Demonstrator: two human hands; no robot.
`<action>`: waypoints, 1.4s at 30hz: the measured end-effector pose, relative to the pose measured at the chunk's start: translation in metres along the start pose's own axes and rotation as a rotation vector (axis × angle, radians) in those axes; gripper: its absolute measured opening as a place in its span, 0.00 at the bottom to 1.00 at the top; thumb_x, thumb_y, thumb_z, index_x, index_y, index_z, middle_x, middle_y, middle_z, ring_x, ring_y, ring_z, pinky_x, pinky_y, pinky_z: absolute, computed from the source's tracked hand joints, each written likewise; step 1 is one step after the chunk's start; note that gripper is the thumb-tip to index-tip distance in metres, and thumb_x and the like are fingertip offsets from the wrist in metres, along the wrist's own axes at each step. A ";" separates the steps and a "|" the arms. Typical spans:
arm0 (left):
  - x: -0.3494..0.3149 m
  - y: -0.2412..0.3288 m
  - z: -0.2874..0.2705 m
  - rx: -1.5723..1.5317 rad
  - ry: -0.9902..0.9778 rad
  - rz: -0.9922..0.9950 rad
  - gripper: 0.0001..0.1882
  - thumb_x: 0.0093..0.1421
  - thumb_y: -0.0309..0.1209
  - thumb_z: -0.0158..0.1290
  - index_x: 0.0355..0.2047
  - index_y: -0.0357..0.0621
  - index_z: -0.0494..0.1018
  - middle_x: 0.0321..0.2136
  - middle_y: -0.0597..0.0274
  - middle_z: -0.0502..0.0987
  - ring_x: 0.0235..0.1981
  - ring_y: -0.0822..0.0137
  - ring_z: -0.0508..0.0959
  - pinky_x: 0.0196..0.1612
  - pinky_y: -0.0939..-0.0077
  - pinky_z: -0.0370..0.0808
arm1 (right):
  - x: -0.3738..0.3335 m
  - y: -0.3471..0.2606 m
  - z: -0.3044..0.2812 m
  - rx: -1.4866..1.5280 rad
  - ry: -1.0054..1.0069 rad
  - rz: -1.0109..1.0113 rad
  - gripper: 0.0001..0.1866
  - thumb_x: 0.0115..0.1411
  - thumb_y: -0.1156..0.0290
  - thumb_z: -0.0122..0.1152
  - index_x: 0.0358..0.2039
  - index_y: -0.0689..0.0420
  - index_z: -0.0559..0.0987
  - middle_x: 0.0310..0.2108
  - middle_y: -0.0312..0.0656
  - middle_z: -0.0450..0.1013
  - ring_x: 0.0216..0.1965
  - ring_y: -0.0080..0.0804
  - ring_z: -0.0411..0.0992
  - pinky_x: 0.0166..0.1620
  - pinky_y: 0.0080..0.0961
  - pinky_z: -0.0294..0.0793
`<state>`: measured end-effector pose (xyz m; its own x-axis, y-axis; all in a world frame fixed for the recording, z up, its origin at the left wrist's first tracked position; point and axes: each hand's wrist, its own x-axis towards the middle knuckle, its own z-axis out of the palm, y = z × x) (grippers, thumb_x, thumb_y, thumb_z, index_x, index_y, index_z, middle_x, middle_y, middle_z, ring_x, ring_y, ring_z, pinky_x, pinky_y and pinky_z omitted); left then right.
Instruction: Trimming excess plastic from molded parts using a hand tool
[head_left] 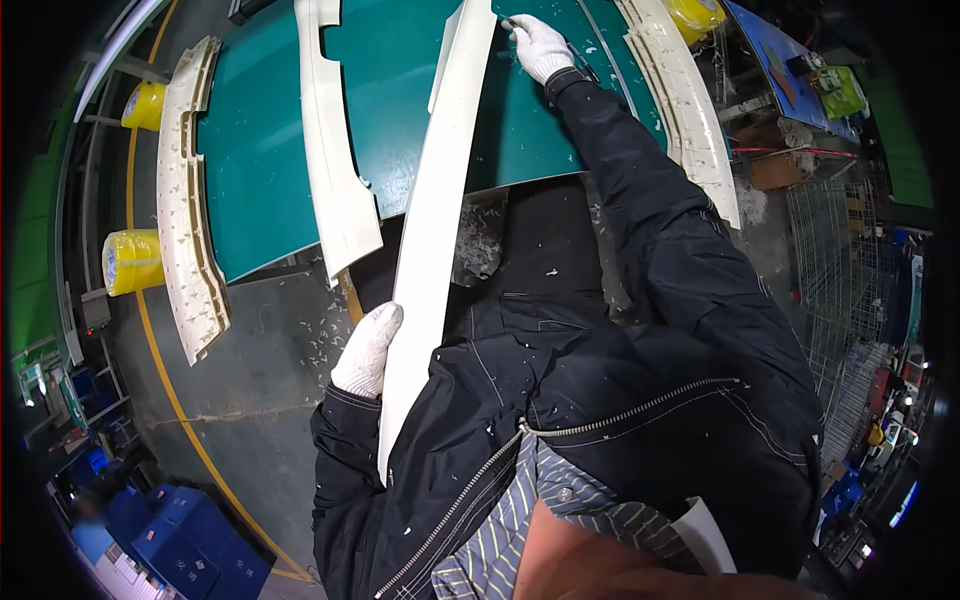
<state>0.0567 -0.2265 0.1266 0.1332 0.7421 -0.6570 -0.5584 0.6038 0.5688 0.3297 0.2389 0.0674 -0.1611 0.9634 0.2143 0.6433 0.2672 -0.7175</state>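
Observation:
A long white plastic moulded strip (435, 220) runs from the green table (260, 160) back toward my body. My left hand (368, 350), in a white glove, grips its near part against my dark jacket. My right hand (538, 45), also gloved, reaches out to the strip's far end on the table and seems to hold a small dark tool, which is hard to make out.
Another white strip (335, 150) lies on the table to the left. Ribbed white parts rest along the table's left edge (190, 210) and right edge (685, 100). Yellow tape rolls (130, 262) (145, 105) sit at the left. White shavings litter the floor. Blue crates (190, 545) stand lower left, a wire cage (840, 260) at the right.

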 end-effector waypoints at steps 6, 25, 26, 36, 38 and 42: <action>-0.001 0.004 0.004 0.027 0.003 0.012 0.19 0.73 0.42 0.54 0.52 0.38 0.75 0.44 0.61 0.82 0.42 0.72 0.83 0.47 0.75 0.81 | 0.018 -0.004 0.010 -0.058 0.090 -0.244 0.15 0.67 0.71 0.50 0.48 0.56 0.82 0.43 0.49 0.81 0.43 0.47 0.79 0.49 0.42 0.80; 0.014 -0.011 -0.003 -0.058 -0.158 0.013 0.23 0.73 0.47 0.54 0.54 0.38 0.75 0.46 0.60 0.82 0.43 0.69 0.82 0.47 0.75 0.80 | 0.000 -0.005 0.012 -0.115 -0.051 -0.105 0.16 0.70 0.65 0.54 0.54 0.53 0.81 0.44 0.40 0.84 0.49 0.38 0.80 0.55 0.33 0.78; 0.014 -0.011 -0.002 -0.071 -0.171 0.012 0.23 0.73 0.47 0.54 0.54 0.39 0.75 0.45 0.60 0.82 0.42 0.70 0.81 0.46 0.75 0.80 | -0.003 -0.007 0.010 -0.120 -0.049 -0.104 0.16 0.70 0.65 0.54 0.54 0.53 0.81 0.44 0.40 0.84 0.49 0.38 0.80 0.55 0.33 0.78; 0.016 -0.006 -0.001 0.069 -0.171 0.044 0.24 0.72 0.48 0.54 0.53 0.38 0.75 0.44 0.61 0.82 0.41 0.72 0.82 0.45 0.75 0.81 | -0.043 -0.020 0.010 -0.092 -0.055 -0.074 0.15 0.69 0.64 0.54 0.52 0.51 0.82 0.43 0.39 0.84 0.47 0.39 0.81 0.52 0.34 0.79; 0.022 -0.007 0.002 0.037 -0.176 0.030 0.24 0.73 0.48 0.54 0.53 0.38 0.75 0.44 0.61 0.82 0.41 0.72 0.82 0.45 0.75 0.81 | -0.048 -0.017 0.006 -0.087 -0.042 -0.080 0.15 0.69 0.64 0.54 0.51 0.51 0.82 0.43 0.39 0.84 0.47 0.39 0.81 0.52 0.35 0.79; 0.028 -0.003 0.002 0.006 -0.155 0.028 0.25 0.72 0.48 0.55 0.56 0.39 0.74 0.45 0.62 0.82 0.42 0.70 0.82 0.45 0.74 0.81 | -0.069 -0.032 0.009 -0.060 -0.079 -0.041 0.15 0.69 0.65 0.55 0.52 0.54 0.82 0.40 0.40 0.84 0.45 0.38 0.81 0.52 0.32 0.79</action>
<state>0.0635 -0.2071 0.1080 0.2426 0.7943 -0.5570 -0.5591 0.5837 0.5888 0.3134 0.1636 0.0696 -0.2449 0.9511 0.1881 0.6783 0.3067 -0.6677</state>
